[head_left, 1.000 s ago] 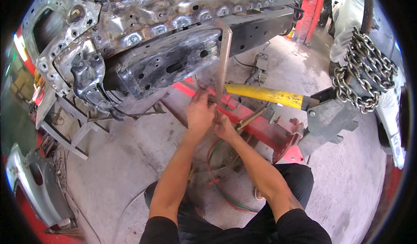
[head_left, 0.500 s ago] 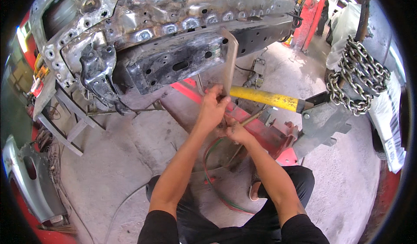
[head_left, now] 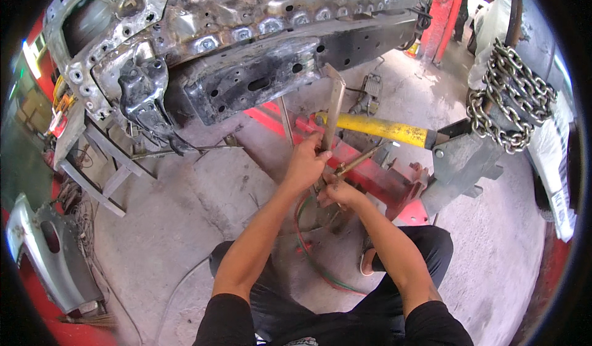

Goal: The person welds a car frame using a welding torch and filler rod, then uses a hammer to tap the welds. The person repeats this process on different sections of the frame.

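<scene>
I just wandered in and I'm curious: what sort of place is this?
Probably a car body repair shop: a stripped, welded car frame, a heavy chain and a red and yellow pulling rig on a concrete floor.

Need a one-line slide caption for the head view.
Left hand grips a flat metal bar under a bare car frame; right hand holds a torch.

A flat, dull grey metal strip (head_left: 333,109) is standing nearly upright, its top end leaning against the scorched underside of the bare car frame and its lower end sitting in the left hand, while a slim brass-coloured torch (head_left: 357,159) is angling up to the right out of the right hand, just beside it.
</scene>
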### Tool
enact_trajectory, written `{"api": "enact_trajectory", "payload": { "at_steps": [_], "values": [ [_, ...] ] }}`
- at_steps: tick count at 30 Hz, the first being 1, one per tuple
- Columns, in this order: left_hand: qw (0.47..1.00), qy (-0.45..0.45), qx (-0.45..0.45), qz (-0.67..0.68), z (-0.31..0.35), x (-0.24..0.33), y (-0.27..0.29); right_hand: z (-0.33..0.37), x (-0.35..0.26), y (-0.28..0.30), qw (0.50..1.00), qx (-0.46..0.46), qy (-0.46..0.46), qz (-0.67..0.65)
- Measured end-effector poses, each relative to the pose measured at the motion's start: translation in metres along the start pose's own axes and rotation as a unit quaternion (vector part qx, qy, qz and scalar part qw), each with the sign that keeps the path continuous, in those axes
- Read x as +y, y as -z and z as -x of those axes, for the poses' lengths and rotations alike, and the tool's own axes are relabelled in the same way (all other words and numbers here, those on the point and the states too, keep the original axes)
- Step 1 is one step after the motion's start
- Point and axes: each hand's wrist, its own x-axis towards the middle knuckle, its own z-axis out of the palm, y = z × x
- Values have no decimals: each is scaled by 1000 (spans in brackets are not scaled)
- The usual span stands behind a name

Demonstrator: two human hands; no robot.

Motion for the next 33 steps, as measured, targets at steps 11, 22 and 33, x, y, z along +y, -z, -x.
{"api": "enact_trajectory", "payload": {
  "at_steps": [11, 22, 33],
  "values": [
    [993, 44, -111, -21, 12, 11, -33, 38, 29, -10, 990, -13, -53, -130],
    [993, -10, -110, 49, -45, 30, -78, 34, 3, 59, 996, 85, 34, -13],
    [997, -40, -63, 30, -126, 69, -114, 5, -31, 159, 994, 113, 0, -4]
  ]
}}
